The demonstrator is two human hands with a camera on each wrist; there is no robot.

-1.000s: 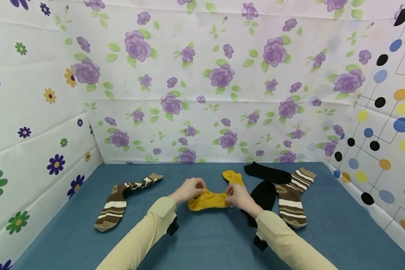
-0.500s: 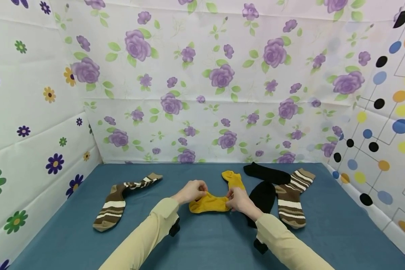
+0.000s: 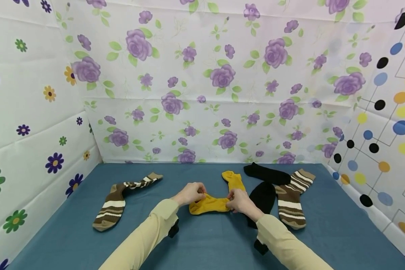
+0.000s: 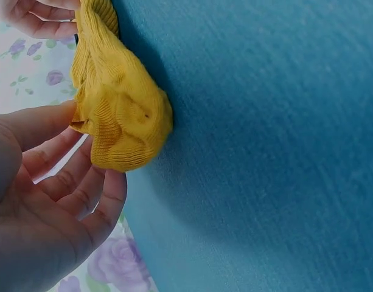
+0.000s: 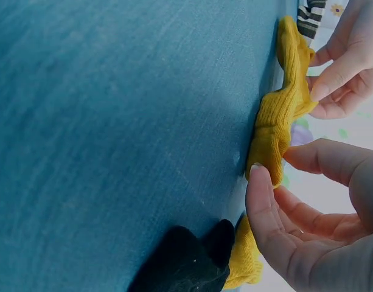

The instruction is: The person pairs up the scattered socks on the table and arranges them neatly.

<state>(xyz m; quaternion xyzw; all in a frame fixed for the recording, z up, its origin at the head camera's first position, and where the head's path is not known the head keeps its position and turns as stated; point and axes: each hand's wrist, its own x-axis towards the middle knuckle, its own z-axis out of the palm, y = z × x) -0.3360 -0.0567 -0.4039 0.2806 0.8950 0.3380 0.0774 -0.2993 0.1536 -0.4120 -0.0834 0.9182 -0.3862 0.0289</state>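
A yellow ribbed ankle sock (image 3: 209,206) lies stretched sideways between both hands, low over the blue table. My left hand (image 3: 191,194) pinches its upper edge at the left end; in the left wrist view the thumb and fingers of that hand (image 4: 58,201) meet the rounded, bunched end. The right end is pinched between thumb and fingers of my right hand (image 3: 240,201), plainly seen in the right wrist view, where the sock (image 5: 274,128) runs along the cloth. Just behind the right hand a second yellow sock (image 3: 234,180) lies partly hidden.
Right of the hands lie two black socks (image 3: 268,174) and a brown-and-white striped sock (image 3: 291,210), partly overlapping. Another striped sock (image 3: 110,210) lies bent at the left. Patterned cloth walls (image 3: 202,123) enclose the blue tabletop (image 3: 202,247) at back and sides.
The held yellow sock has come slightly lower and nearer the front. My left hand has shifted a little forward and down with it; the right hand has barely moved. Other socks stay put.
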